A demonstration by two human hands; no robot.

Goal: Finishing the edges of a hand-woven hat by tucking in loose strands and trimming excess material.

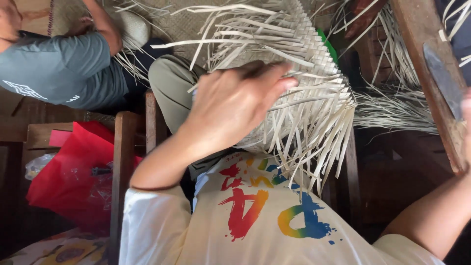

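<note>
Woven piece: pale straw weaving (299, 54), half done, resting on the person's lap above the printed white shirt (255, 216); tight plaited band along its right side, loose strips fanning out on all sides.
Left hand: left hand (230, 105) lies over the near edge of the weaving, fingers (274, 81) stretched forward and slightly spread, flat on the strips; whether any strip is pinched under it I cannot tell.
Right hand: right hand (466, 127) only just shows at the right edge of view, beside a wooden beam (427, 73); forearm comes up from the lower right; its grip cannot be made out.
Loose ends: long strips (314, 147) hang down from the woven band toward the shirt.
Beam: carries a dark flat blade-like strip (444, 81) along its face.
Behind the beam: a heap of more pale straw (392, 108).
Left side: another person in a grey-green shirt (59, 68), bent over straw work of their own.
Lower left: red bag (73, 172) beside a wooden frame (122, 167).
</note>
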